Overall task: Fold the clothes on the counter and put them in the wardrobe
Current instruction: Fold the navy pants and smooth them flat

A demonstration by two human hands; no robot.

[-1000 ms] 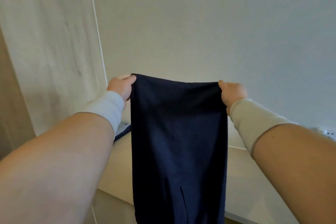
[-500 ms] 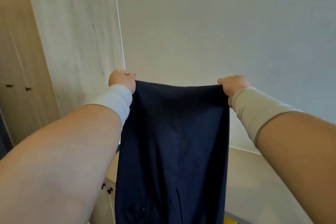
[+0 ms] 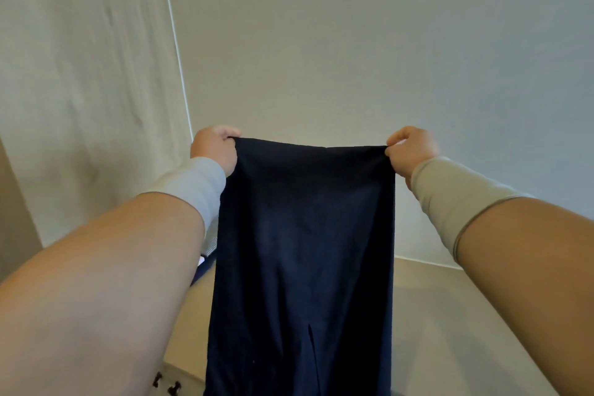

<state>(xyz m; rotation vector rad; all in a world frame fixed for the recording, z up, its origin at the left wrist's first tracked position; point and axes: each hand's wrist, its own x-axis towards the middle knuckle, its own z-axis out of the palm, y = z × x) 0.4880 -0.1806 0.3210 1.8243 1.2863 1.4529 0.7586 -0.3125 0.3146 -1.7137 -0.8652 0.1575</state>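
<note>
One dark navy garment (image 3: 302, 251) hangs flat in mid-air above the pale tabletop (image 3: 450, 315). Left hand (image 3: 213, 149) pinches its top left corner; right hand (image 3: 413, 149) pinches the top right. Plain wall (image 3: 353, 42) behind.

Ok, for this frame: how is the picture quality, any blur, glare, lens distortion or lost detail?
Head view: wide-angle stretch swells both forearms at the lower corners and tilts the wall seam; soft even light with no glare; the dark navy garment reads nearly flat, its folds barely showing; the left hand and right hand look slightly soft, edges not crisp; the counter is sharp enough.
</note>
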